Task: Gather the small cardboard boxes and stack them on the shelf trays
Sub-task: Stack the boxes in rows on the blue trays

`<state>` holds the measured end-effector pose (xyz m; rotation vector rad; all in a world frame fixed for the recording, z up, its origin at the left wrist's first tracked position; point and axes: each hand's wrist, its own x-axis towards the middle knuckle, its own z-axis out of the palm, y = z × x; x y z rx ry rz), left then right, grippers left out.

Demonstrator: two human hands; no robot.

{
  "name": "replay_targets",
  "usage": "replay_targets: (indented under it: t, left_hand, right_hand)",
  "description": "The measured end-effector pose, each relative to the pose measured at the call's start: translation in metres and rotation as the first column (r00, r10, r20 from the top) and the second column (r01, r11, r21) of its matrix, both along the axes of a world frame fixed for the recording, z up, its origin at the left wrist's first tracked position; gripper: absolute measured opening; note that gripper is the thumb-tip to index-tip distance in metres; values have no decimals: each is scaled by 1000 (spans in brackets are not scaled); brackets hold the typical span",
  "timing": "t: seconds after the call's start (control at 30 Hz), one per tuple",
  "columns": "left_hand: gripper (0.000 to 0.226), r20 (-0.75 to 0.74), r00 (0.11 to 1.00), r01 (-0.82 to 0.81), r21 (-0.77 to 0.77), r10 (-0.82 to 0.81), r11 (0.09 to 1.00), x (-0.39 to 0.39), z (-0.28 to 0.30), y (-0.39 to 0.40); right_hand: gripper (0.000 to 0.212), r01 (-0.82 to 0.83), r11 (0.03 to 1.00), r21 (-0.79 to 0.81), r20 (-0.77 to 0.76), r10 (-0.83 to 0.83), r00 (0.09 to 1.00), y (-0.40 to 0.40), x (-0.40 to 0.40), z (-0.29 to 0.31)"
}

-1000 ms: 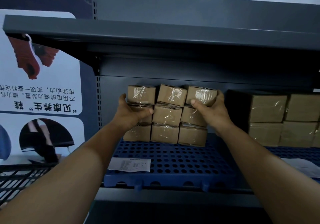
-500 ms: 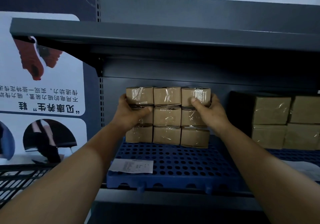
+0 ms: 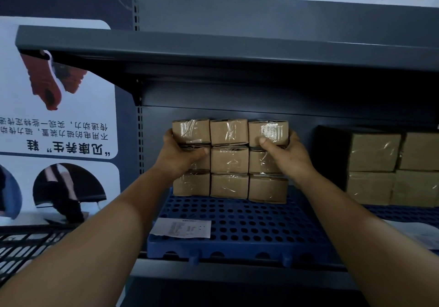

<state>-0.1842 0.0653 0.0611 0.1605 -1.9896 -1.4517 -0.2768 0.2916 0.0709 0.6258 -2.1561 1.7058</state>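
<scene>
A block of small taped cardboard boxes (image 3: 229,159), three wide and three high, stands at the back of a blue perforated shelf tray (image 3: 237,226). My left hand (image 3: 178,154) clasps the block's left side, thumb across the front of the middle row. My right hand (image 3: 287,157) clasps the right side, thumb pressed on the top right box (image 3: 268,132). The rows sit level and flush with each other.
Larger taped cardboard boxes (image 3: 389,168) are stacked to the right on the same shelf. A white paper slip (image 3: 181,228) lies on the tray's front left. A grey shelf (image 3: 237,50) overhangs above. A poster (image 3: 54,116) covers the left panel.
The top row of boxes was tilted and askew a second ago; both hands have squeezed it straight, and the block now stands aligned.
</scene>
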Motion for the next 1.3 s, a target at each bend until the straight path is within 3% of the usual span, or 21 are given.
replay_targets:
  t: [0.2,0.3,0.5,0.67,0.83,1.07,1.3]
  left_hand:
    - [64,5,1000,-20,-1,20,1000,0,2,-3]
    - [70,7,1000,-14,0,14,1000,2,2,-3]
    - [81,-6,1000,-9,-3,8,1000,5,4,0]
    - [90,5,999,48,-40,-48,998,9,8,7]
    - [93,13,998,54,-19,-54,998,8,9,8]
    - [115,63,996,54,22,-56,998,5,5,3]
    - [112,54,997,47,20,-48,999,13,5,7]
  right_hand:
    - [97,16,1000,8,30,-16,999,1,-2,0]
    - [102,12,1000,3,29,-12,1000,2,-1,-1]
    - [93,-9,999,-41,13,9,1000,4,4,-1]
    - [67,-15,999,-49,7,15,1000,6,8,0]
    - [70,-18,998,-57,13,19,1000,8,8,-3]
    - [67,0,998,-57,18,1,1000,10,13,0]
    - [70,19,998,-52,24,-18,1000,13,17,1]
